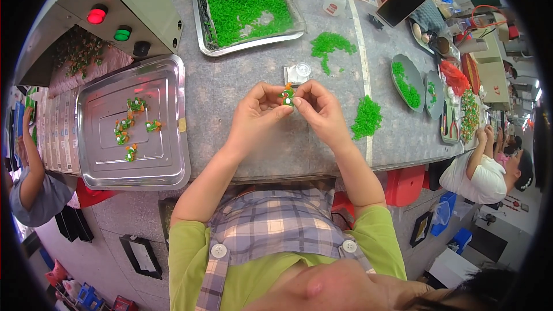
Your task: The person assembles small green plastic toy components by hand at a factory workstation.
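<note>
Over the grey table, my left hand (257, 110) and my right hand (320, 113) meet with fingertips pinched on one small green figurine (287, 95). It has orange parts and white spots; its lower side is partly covered by my thumbs. Just beyond my fingers lies a small white device with a round clear top (300, 71). To my left, a steel tray (132, 174) carries several similar green and orange figurines (136, 105), spread apart. Loose green pieces (367, 117) form a pile to the right of my right hand.
A steel tray of green pieces (245, 6) stands at the far side. More green pieces (333, 46) lie before a white bottle (334, 4). Grey dishes (416, 99) are at right. A machine with red and green buttons (122, 33) stands left. Other people sit at both sides.
</note>
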Demonstrator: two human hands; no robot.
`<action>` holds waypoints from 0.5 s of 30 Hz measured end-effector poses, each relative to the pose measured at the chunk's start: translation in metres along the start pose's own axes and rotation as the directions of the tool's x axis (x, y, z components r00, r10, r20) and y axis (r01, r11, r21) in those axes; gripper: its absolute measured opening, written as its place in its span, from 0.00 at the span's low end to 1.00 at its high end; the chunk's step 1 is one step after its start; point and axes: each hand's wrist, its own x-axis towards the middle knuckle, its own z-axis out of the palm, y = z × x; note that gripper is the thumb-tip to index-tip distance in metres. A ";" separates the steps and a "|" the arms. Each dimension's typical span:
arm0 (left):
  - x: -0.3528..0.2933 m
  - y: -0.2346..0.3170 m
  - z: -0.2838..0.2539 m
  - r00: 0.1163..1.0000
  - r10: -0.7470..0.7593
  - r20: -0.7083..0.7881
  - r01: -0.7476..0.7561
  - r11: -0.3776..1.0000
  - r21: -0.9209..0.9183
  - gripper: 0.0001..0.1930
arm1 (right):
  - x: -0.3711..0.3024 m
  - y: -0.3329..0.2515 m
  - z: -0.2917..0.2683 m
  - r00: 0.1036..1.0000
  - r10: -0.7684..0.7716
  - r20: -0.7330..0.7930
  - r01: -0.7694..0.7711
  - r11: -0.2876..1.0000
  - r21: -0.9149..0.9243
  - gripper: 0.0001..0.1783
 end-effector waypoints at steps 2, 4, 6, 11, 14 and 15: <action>0.000 0.000 0.000 1.000 -0.006 0.001 0.006 1.000 -0.002 0.15 | 0.000 -0.001 0.000 1.000 0.010 0.005 -0.010 1.000 0.022 0.04; 0.001 -0.001 0.000 1.000 -0.010 0.004 0.010 1.000 -0.012 0.16 | 0.000 -0.006 0.000 0.998 0.054 0.020 -0.056 0.994 0.090 0.04; 0.000 0.000 -0.001 1.000 -0.027 0.011 0.027 0.999 -0.022 0.15 | 0.000 -0.007 0.000 0.997 0.072 0.027 -0.075 0.991 0.109 0.04; 0.000 -0.001 -0.002 0.998 -0.051 0.032 0.052 0.998 -0.047 0.15 | 0.000 -0.006 -0.003 0.993 0.116 0.036 -0.121 0.978 0.172 0.04; 0.000 0.002 0.000 0.997 -0.061 0.037 0.062 0.997 -0.036 0.15 | -0.001 -0.009 -0.003 0.992 0.112 0.051 -0.121 0.966 0.228 0.04; 0.000 0.003 0.001 0.998 -0.063 0.030 0.065 0.996 -0.056 0.16 | -0.002 -0.011 -0.002 0.992 0.119 0.040 -0.125 0.965 0.231 0.04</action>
